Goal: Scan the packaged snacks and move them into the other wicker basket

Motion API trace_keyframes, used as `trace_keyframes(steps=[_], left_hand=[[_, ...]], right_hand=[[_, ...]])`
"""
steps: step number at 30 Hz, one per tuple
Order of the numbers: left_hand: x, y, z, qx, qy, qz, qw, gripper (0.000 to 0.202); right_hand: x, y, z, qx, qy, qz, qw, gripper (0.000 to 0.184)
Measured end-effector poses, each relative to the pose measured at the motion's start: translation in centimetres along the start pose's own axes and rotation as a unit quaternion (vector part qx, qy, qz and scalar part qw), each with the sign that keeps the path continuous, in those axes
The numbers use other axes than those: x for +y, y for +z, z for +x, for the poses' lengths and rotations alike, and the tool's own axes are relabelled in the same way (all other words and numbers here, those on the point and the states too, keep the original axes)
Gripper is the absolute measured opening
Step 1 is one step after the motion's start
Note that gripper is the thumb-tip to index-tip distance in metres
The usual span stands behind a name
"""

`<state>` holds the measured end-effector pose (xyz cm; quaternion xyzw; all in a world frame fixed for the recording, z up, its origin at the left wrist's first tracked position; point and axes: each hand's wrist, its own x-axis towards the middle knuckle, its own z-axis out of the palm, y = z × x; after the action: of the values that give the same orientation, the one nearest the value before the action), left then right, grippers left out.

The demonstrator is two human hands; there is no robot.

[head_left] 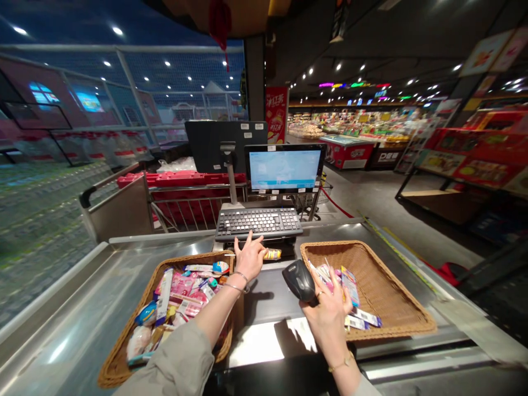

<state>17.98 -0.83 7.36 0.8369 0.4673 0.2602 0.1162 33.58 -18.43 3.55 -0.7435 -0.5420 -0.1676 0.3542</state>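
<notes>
Black barcode scanner point(300, 279) is gripped in our right hand point(328, 316), just beside the right wicker basket point(406, 324). Our left hand point(249, 257), empty with fingers extended, touches the keyboard point(258, 223). With fingertips at its edge, we might press a wrong key.

A black scanner point(300, 280), a grey keyboard point(258, 222), tan woven baskets point(396, 313) and pink packets point(183, 286) on a steel-grey counter point(82, 313).

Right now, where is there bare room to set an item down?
Bare steel counter lies left of the left basket, which is packed full. The right basket is bare across its right half; packets crowd its left side. Between the baskets, the left hand at the keyboard and the right hand holding the scanner fill the gap.
</notes>
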Motion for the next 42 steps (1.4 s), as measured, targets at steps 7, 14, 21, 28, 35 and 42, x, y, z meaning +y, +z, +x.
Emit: trace_keyframes(steps=[7,14,21,28,35,42], left_hand=[[1.9,1.3,0.9,-0.002,0.025,-0.005,1.000,0.019],[3.7,2.6,1.9,-0.011,0.052,-0.012,0.999,0.018],[5.4,3.9,2.6,-0.024,0.078,-0.017,0.997,0.020],[6.5,5.4,3.1,-0.050,0.105,-0.019,0.993,0.019],[7.5,6.9,3.7,-0.071,0.138,-0.026,0.988,0.020],[8.8,8.3,4.2,-0.098,0.188,0.005,0.977,0.014]], right_hand=[[1.4,-1.0,0.1,0.021,0.023,-0.017,0.999,0.036],[3.2,-1.8,0.0,0.037,0.036,-0.038,0.998,0.036],[4.8,-1.9,-0.6,0.053,0.071,-0.059,0.994,0.036],[5.9,-2.5,-1.0,0.042,0.100,-0.058,0.992,0.032],[7.2,-2.9,-1.3,0.059,0.127,-0.057,0.989,0.031],[8.2,-3.9,-1.6,0.091,0.165,-0.060,0.980,0.034]])
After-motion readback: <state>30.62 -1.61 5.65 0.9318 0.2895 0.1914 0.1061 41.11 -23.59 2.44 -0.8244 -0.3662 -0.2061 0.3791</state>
